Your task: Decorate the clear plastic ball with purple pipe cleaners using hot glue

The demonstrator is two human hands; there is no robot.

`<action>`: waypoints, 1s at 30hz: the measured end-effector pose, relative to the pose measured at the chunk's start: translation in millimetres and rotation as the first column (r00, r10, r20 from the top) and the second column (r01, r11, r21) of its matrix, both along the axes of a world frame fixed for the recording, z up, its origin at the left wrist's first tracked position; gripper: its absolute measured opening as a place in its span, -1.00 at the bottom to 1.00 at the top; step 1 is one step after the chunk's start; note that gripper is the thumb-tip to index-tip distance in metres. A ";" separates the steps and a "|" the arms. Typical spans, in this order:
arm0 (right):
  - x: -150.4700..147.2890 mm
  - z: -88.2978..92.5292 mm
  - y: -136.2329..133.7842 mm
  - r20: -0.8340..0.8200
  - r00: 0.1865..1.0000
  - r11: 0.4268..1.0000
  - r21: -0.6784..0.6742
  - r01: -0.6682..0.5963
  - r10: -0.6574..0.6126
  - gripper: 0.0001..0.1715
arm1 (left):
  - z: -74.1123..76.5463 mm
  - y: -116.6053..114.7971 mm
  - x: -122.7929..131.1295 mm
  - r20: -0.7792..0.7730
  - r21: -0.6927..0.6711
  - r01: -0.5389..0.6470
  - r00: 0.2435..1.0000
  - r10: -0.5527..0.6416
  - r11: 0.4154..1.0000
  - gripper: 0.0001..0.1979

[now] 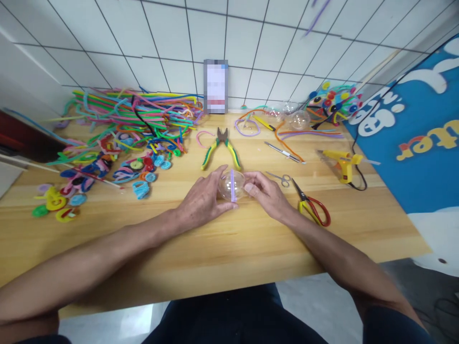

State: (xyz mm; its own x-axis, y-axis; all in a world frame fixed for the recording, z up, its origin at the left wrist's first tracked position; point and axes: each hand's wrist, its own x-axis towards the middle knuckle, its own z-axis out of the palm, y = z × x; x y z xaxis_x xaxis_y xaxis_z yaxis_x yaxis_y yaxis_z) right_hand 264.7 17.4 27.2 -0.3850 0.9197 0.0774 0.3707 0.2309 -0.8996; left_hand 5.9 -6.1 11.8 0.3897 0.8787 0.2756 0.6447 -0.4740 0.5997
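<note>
A clear plastic ball point(226, 187) sits between my hands near the middle of the table. Around its middle runs a purple pipe cleaner point(233, 186), standing upright as a band. My left hand point(202, 197) grips the ball from the left, thumb below and fingers above. On the other side, my right hand point(264, 192) has its thumb and fingers closed at the ball's right edge; whether something small is pinched there I cannot make out. Just beyond the ball lie green and yellow pliers point(222, 145), jaws pointing away.
Colourful pipe cleaners point(132, 112) and small coiled pieces fill the left. To the right lie red-and-yellow scissors point(311, 205), small scissors point(283, 179), a pen-like craft knife point(285, 152) and a yellow glue gun point(340, 163). A phone point(216, 88) leans on the tiled wall near clear balls point(298, 119).
</note>
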 end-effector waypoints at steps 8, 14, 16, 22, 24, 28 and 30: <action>-0.1 -1.1 -0.1 0.020 1.000 1.000 -0.019 -0.010 0.010 -0.40 | -9.0 0.1 2.5 -0.004 0.087 0.022 1.000 -0.022 0.996 -0.13; -1.5 -3.3 1.1 0.079 0.997 1.000 0.029 -0.004 0.001 -0.49 | -12.3 1.7 1.9 0.076 0.067 0.077 0.994 -0.082 0.995 -0.14; -1.3 -3.4 0.6 0.097 0.995 0.998 0.055 -0.008 0.003 -0.52 | -10.1 2.0 1.8 0.094 0.044 0.078 0.992 -0.081 0.996 -0.18; -1.0 -4.7 -4.6 0.145 0.989 0.992 0.122 -0.030 0.012 -0.58 | -10.7 1.1 0.1 0.116 0.041 0.085 0.989 -0.089 0.996 -0.23; -1.5 -5.9 -6.0 0.143 0.989 0.991 0.128 -0.043 0.025 -0.57 | -11.9 0.4 -0.7 0.117 0.049 0.085 0.989 -0.090 0.995 -0.21; -2.1 -7.6 -7.3 0.151 0.988 0.989 0.144 -0.044 0.022 -0.59 | -11.4 -1.1 -2.4 0.113 0.008 0.099 0.989 -0.099 0.995 -0.24; -2.1 -8.5 -8.0 0.158 0.987 0.987 0.149 -0.052 0.028 -0.59 | -11.0 -1.8 -3.1 0.115 -0.012 0.096 0.989 -0.094 0.995 -0.23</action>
State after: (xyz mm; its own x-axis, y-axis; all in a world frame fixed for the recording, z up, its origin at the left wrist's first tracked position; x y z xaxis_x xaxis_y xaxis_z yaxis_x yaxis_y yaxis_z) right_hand 262.6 9.5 18.8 -0.4398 0.8852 0.1520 0.4906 0.3785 -0.7849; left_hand 2.8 -8.0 0.8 0.4385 0.8444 0.3078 0.5243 -0.5185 0.6755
